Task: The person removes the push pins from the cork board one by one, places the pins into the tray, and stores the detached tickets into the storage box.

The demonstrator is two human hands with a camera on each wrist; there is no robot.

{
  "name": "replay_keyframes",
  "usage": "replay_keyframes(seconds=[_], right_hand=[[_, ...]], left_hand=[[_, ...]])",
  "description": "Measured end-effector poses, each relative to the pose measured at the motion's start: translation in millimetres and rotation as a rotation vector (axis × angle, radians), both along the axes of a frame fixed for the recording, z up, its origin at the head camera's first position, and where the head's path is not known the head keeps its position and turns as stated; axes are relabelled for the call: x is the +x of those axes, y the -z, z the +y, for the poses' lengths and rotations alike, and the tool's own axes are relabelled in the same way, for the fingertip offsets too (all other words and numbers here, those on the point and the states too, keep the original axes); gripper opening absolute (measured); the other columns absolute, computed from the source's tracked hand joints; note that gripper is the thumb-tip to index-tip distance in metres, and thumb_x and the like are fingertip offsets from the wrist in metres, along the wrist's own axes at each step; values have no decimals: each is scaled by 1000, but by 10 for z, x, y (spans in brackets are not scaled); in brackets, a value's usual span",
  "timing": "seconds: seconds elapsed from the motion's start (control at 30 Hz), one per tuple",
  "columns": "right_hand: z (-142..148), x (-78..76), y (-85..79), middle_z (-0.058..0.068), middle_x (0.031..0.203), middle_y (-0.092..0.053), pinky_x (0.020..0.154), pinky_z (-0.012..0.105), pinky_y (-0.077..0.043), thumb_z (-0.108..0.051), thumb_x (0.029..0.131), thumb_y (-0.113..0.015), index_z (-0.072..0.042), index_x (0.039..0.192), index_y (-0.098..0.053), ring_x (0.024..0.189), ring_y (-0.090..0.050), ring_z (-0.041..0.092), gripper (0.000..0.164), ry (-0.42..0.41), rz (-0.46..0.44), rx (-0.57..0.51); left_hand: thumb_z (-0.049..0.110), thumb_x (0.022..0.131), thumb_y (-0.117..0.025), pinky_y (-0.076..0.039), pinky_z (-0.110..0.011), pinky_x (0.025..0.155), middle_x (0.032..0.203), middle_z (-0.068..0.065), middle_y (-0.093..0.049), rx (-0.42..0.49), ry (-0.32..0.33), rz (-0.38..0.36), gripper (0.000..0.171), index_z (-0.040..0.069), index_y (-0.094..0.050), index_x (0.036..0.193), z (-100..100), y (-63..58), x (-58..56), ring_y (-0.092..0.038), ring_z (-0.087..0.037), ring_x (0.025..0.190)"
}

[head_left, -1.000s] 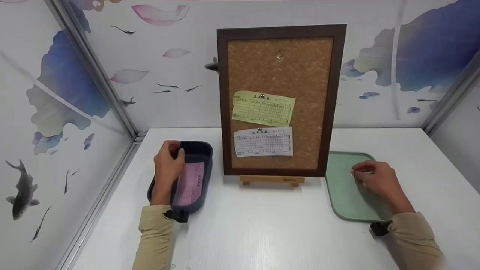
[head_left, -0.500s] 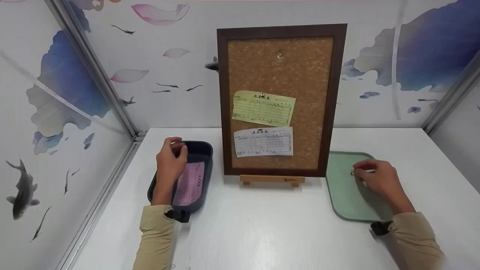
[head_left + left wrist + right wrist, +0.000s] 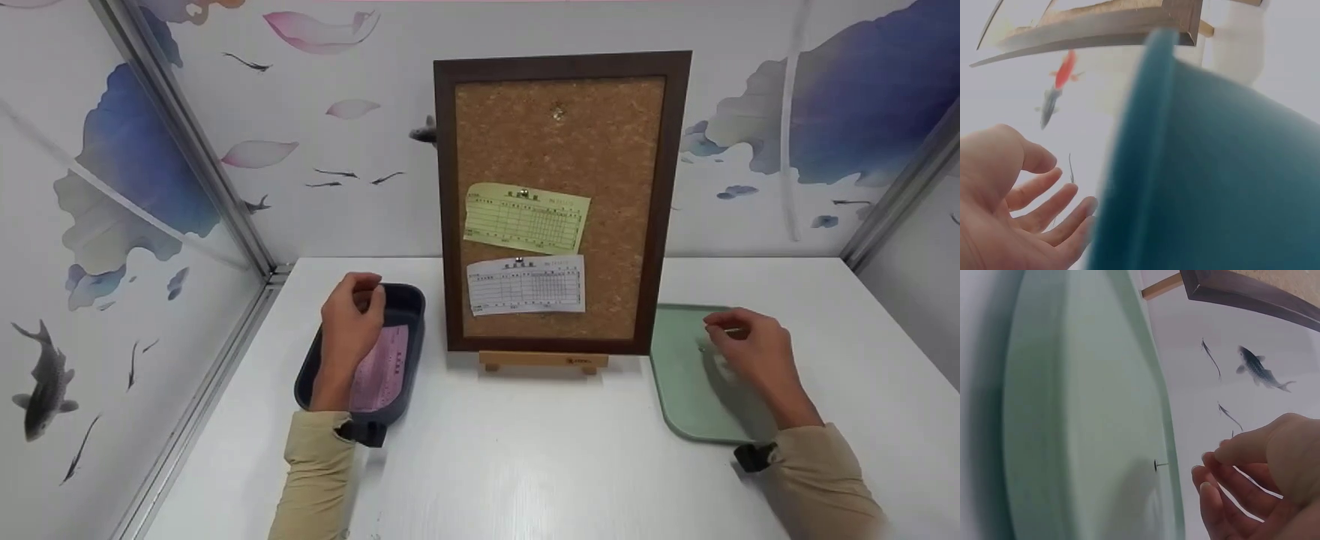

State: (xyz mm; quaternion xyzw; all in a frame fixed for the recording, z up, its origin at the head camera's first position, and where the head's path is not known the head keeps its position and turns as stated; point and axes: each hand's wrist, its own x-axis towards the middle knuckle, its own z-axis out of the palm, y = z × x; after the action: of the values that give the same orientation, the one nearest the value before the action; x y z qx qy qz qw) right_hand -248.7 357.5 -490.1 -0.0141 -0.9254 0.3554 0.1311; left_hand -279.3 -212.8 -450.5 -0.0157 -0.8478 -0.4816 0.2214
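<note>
We log a dark navy box [image 3: 403, 301] under the left hand [image 3: 351, 326], with a pink slip [image 3: 386, 367], darker print on it. Under the right hand [image 3: 754, 349], plain pale green tray [image 3: 679, 390]. Between the hands we note speckled tan cork [image 3: 559, 154] in a dark brown frame [image 3: 448, 210]; yellow-green slip [image 3: 526, 221] and white slip [image 3: 526, 289], both dark-gridded. Beyond the hands: white wall [image 3: 360, 217], blue-grey leaf [image 3: 877, 112], pink petals [image 3: 259, 154], dark fish [image 3: 424, 133]. Sleeves [image 3: 319, 472] khaki.

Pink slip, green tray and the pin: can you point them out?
Pink slip [image 3: 383, 369]: head view, middle of its visible part.
Green tray [image 3: 681, 382]: head view, bare part of its floor.
Pin [image 3: 1156, 465]: right wrist view, its head.
</note>
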Motion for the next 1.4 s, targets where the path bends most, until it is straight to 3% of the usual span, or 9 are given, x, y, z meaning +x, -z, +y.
replay_keyframes(seconds=[0.1, 0.33, 0.47, 0.6, 0.77, 0.9, 1.07, 1.23, 1.4], right_hand=[[-57, -1, -20, 22, 120, -79, 76, 5, -43, -21, 106, -68, -5, 125, -77, 107, -73, 35, 27, 8, 56, -2], [-191, 6, -102, 14, 110, -81, 76, 5, -44, -31, 103, -75, -8, 119, -78, 87, -61, -12, 29, 39, 182, -16], [-288, 26, -151, 13, 104, -81, 77, 2, -45, -29, 102, -77, -8, 118, -79, 84, -57, -19, 26, 43, 256, -27], [-401, 55, -225, 13, 100, -81, 75, 0, -44, -26, 102, -77, -9, 119, -78, 83, -56, -19, 25, 52, 303, -21], [-556, 81, -358, 12, 97, -81, 72, 0, -45, -20, 100, -79, -8, 118, -79, 83, -57, -17, 21, 36, 384, -38], [-714, 93, -458, 10, 99, -81, 72, 3, -47, -13, 98, -80, -7, 115, -80, 85, -61, -16, 17, -9, 483, -76], [-954, 118, -561, 7, 102, -82, 71, 5, -50, -6, 96, -80, -7, 111, -81, 88, -64, -14, 15, -85, 577, -85], [-1161, 127, -696, 5, 103, -81, 75, 4, -50, -2, 95, -79, -7, 110, -81, 91, -69, 1, 17, -150, 581, -49], [-1300, 73, -874, 7, 102, -80, 77, 3, -48, 1, 94, -80, -5, 109, -79, 88, -70, 16, 16, -192, 583, 4]], left_hand=[[12, 109, -62, -58, -45, 107, 128, -17, -70, -10, 13, -3, 25, 2, -68, 131, 53, -43, 20, -71, -29, 120], [13, 108, -64, -60, -43, 103, 129, -14, -71, -4, 51, 10, 22, 6, -70, 129, 176, -113, 47, -74, -26, 116], [12, 108, -65, -62, -42, 101, 129, -12, -72, 2, 77, 28, 21, 7, -70, 127, 253, -135, 78, -76, -25, 114], [11, 107, -65, -62, -40, 100, 129, -11, -71, 0, 99, 44, 21, 8, -71, 127, 340, -141, 112, -76, -23, 114], [12, 107, -67, -57, -44, 110, 130, -10, -70, -23, 109, 90, 21, 9, -71, 127, 495, -180, 134, -69, -24, 127], [13, 105, -70, -55, -49, 112, 137, -10, -68, -35, 139, 145, 28, 8, -70, 132, 642, -240, 135, -64, -25, 136], [18, 106, -69, -53, -49, 116, 151, -9, -58, -38, 192, 163, 38, 14, -66, 144, 795, -291, 122, -58, -24, 144], [21, 107, -68, -49, -46, 120, 161, -8, -51, -32, 196, 173, 40, 21, -65, 147, 861, -333, 80, -49, -23, 152], [22, 107, -69, -48, -45, 121, 163, -11, -49, -12, 211, 208, 41, 22, -65, 148, 904, -373, 18, -46, -24, 154]])
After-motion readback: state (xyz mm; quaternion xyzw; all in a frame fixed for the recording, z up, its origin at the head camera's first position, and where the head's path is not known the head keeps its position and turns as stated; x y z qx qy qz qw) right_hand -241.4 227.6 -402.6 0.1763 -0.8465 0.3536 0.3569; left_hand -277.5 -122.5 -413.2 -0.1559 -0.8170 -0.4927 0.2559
